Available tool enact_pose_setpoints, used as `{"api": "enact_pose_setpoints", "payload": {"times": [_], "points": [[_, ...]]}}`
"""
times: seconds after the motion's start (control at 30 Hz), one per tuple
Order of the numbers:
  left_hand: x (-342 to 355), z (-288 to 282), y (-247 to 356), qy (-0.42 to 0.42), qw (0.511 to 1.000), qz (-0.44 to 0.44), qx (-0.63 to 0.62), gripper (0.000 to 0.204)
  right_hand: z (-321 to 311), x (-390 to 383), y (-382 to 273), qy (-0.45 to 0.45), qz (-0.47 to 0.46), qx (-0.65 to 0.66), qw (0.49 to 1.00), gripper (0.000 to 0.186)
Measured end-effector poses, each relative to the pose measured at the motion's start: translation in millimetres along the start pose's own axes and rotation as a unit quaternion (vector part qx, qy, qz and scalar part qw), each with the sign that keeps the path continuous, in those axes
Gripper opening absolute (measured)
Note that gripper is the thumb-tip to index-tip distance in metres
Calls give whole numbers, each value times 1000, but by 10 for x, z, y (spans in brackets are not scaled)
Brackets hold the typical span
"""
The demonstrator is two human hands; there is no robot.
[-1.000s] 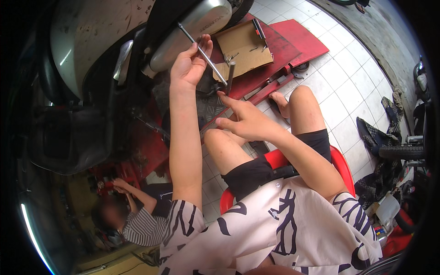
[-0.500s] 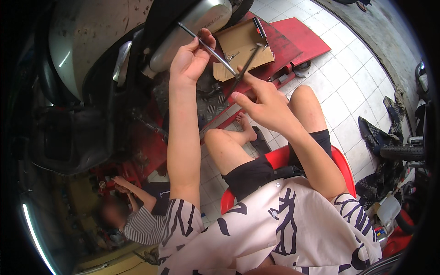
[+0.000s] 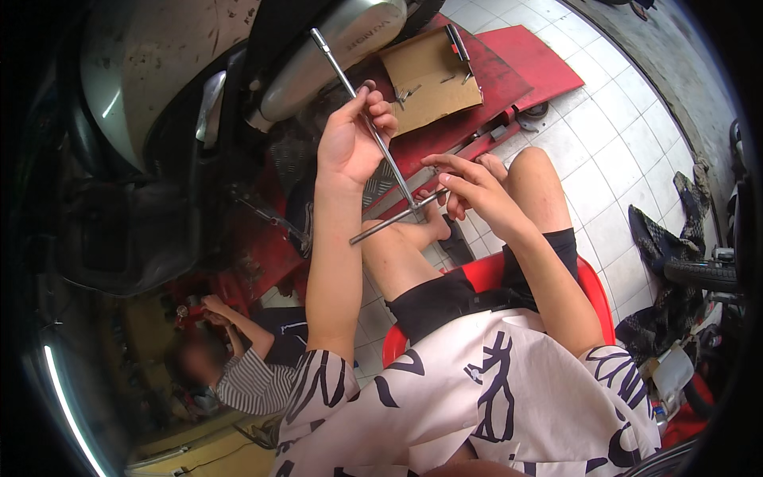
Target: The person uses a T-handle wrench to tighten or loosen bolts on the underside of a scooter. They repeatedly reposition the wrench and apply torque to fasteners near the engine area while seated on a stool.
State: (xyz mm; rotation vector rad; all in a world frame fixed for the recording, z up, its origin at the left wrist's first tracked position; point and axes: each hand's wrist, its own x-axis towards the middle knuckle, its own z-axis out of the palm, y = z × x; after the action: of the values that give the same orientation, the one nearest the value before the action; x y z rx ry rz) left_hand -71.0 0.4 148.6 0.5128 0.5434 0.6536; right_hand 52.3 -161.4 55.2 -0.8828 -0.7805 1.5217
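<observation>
The left hand has thumb and fingers clamped around a T-handle socket wrench, its socket end far left, its crossbar nearer, over the left knee. The right hand, fingers loosely curled, is at the crossbar's right end; whether it grips cannot be told. Beyond, an open cardboard box sits on a red lift platform.

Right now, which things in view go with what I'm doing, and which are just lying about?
In the job:
T-shaped wrench, in your left hand
probably the cardboard box holding small metal pieces

Apparently just lying about:
patterned cloth on the floor
tyre at far right
</observation>
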Motion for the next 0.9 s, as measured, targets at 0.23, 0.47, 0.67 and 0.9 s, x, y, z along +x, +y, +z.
{"api": "enact_pose_setpoints", "payload": {"times": [0.23,0.47,0.67,0.9], "points": [[50,-23,-521,40,988,68,129,12,-18,-98,64,-18,-233,-308,922,65],[482,-96,-550,83,869,59,485,32,-214,-119,206,-15,-48,-77,996,69],[903,-145,443,355,358,487,713,33,-646,-227,403,-42,-56,147,987,71],[1269,-272,756,454,484,489,567,30,-994,-276,587,5,-60,162,985,73]]}}
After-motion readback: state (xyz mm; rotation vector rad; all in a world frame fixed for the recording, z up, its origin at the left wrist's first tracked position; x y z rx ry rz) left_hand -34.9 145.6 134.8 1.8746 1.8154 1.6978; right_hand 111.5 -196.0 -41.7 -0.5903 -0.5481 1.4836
